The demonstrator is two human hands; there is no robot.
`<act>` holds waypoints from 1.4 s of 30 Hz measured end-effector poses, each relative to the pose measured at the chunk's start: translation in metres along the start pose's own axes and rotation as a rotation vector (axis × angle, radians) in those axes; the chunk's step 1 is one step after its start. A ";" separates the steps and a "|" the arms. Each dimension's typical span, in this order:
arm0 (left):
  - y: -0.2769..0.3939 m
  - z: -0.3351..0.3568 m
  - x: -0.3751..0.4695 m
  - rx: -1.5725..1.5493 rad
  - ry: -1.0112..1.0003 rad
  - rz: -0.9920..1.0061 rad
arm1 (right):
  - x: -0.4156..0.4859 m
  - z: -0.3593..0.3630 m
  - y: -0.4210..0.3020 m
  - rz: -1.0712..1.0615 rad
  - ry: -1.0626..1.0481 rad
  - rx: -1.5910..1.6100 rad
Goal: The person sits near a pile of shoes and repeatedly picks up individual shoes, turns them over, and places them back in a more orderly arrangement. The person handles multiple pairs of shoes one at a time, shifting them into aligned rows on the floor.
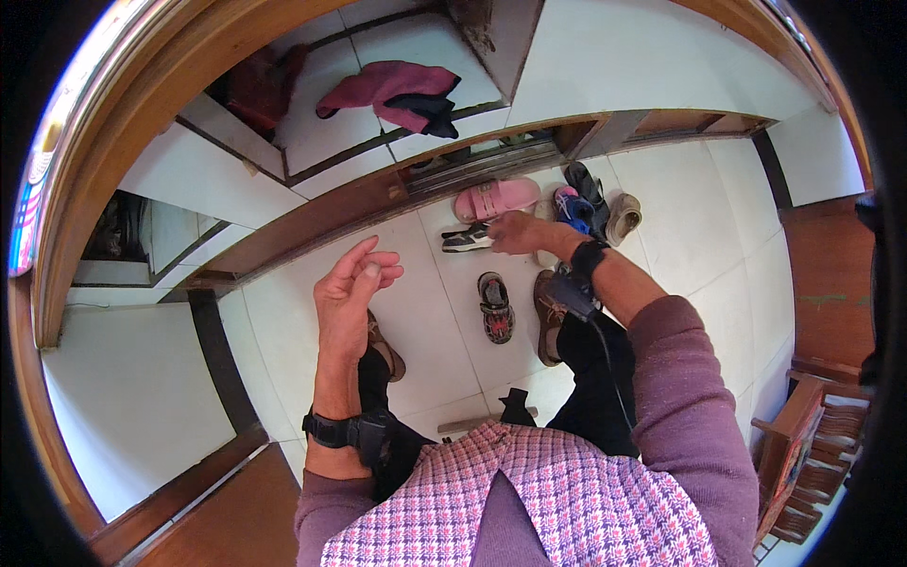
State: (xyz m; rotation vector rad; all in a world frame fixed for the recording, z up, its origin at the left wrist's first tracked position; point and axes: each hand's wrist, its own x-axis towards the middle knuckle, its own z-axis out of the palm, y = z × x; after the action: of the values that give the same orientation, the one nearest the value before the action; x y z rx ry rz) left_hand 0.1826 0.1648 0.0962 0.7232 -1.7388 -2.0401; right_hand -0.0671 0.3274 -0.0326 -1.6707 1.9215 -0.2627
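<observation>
My right hand is closed around one end of a dark and white sneaker; its fingers hide that end. Just beyond the hand lies a pink slide sandal with a buckled strap. My left hand hangs in the air to the left, palm turned inward, fingers loosely bent and holding nothing. On the floor between my feet sits a small dark shoe with a red pattern. To the right of my right hand are a blue and pink shoe, a black sandal and a beige clog.
A white cabinet with a low wooden-edged opening runs along the far side. On its tiled shelf lies a pink and black cloth. A wooden chair stands at the right. White floor tiles surround my feet.
</observation>
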 end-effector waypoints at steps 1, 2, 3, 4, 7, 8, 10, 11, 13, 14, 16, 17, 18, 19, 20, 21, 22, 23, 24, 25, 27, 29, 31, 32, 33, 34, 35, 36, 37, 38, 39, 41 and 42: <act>-0.001 0.002 0.001 -0.005 -0.009 0.004 | 0.005 0.004 -0.007 0.009 -0.002 0.038; -0.002 0.004 0.001 -0.012 -0.013 0.010 | 0.009 0.010 -0.017 0.017 -0.007 0.074; -0.003 0.006 0.001 -0.017 -0.013 0.013 | 0.008 0.013 -0.028 0.039 -0.022 0.116; -0.003 0.007 0.001 -0.014 -0.007 0.017 | 0.002 0.016 -0.040 -0.012 -0.032 0.122; -0.007 0.011 0.001 0.000 -0.003 0.010 | -0.033 0.026 -0.082 -0.042 -0.147 0.198; -0.009 0.012 0.001 0.010 -0.013 0.013 | -0.047 0.030 -0.095 -0.010 -0.212 0.241; -0.012 0.014 0.001 -0.021 -0.037 0.001 | -0.072 0.038 -0.120 0.001 -0.248 0.327; -0.013 0.016 0.002 -0.022 -0.043 -0.002 | -0.081 0.043 -0.130 -0.024 -0.217 0.373; -0.015 0.018 0.000 -0.025 -0.054 -0.016 | -0.089 0.046 -0.140 -0.048 -0.246 0.333; -0.015 0.020 0.000 -0.014 -0.053 -0.017 | -0.089 0.047 -0.142 -0.043 -0.304 0.244; -0.016 0.022 -0.002 -0.028 -0.052 -0.002 | -0.089 0.049 -0.142 0.024 -0.340 0.150; -0.015 0.022 -0.002 -0.040 -0.047 0.008 | -0.087 0.049 -0.138 0.052 -0.335 0.145; -0.015 0.023 -0.002 -0.023 -0.032 0.002 | -0.087 0.050 -0.133 0.068 -0.319 0.145; -0.015 0.023 -0.002 -0.003 -0.022 -0.015 | -0.087 0.051 -0.125 0.070 -0.305 0.139; -0.014 0.023 -0.001 0.014 -0.014 -0.019 | -0.087 0.051 -0.115 0.071 -0.310 0.111; -0.013 0.024 0.000 0.032 -0.005 -0.019 | -0.089 0.050 -0.100 0.079 -0.272 0.124; -0.012 0.024 0.000 0.014 -0.007 -0.034 | -0.093 0.048 -0.083 0.101 -0.264 0.117; -0.011 0.024 0.001 0.024 -0.019 -0.021 | -0.098 0.046 -0.062 0.075 -0.200 0.145; -0.010 0.024 0.001 0.036 -0.021 -0.019 | -0.103 0.043 -0.038 0.175 -0.234 0.094; -0.010 0.025 0.001 0.051 -0.014 -0.023 | -0.110 0.041 -0.012 0.218 -0.202 0.087; -0.009 0.024 0.001 0.103 -0.018 -0.024 | -0.132 0.035 0.039 0.462 -0.370 -0.001; -0.008 0.023 0.001 0.137 -0.016 -0.033 | -0.166 0.036 0.072 0.558 -0.285 -0.079; -0.009 0.023 0.001 0.154 -0.007 -0.048 | -0.196 0.045 0.088 0.860 -0.084 0.393; -0.009 0.023 0.001 0.151 -0.019 -0.058 | -0.207 0.052 0.091 1.016 -0.004 0.647; -0.010 0.024 0.001 0.148 -0.026 -0.062 | -0.210 0.061 0.095 1.046 0.054 0.655; -0.011 0.024 0.001 0.145 -0.033 -0.062 | -0.208 0.069 0.099 1.058 0.119 0.684; -0.011 0.025 0.002 0.153 -0.034 -0.071 | -0.205 0.077 0.103 1.068 0.185 0.728; -0.012 0.026 0.002 0.161 -0.035 -0.081 | -0.199 0.083 0.110 0.923 0.132 0.542; -0.013 0.027 0.002 0.168 -0.033 -0.093 | -0.194 0.089 0.118 0.781 0.103 0.363; -0.013 0.028 0.002 0.182 -0.033 -0.092 | -0.188 0.096 0.125 0.715 0.091 0.240; -0.013 0.028 0.002 0.195 -0.029 -0.095 | -0.184 0.102 0.133 0.649 0.079 0.116; -0.015 0.029 0.002 0.213 -0.015 -0.098 | -0.182 0.115 0.148 0.654 0.112 0.036; -0.016 0.029 0.002 0.219 -0.008 -0.101 | -0.188 0.122 0.152 0.668 0.195 0.056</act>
State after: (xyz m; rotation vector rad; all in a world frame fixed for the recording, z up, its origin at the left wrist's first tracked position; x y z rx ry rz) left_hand 0.1645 0.1889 0.0837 0.8862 -1.9887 -1.9367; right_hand -0.1201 0.5643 -0.1540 -0.9115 2.4639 -0.2123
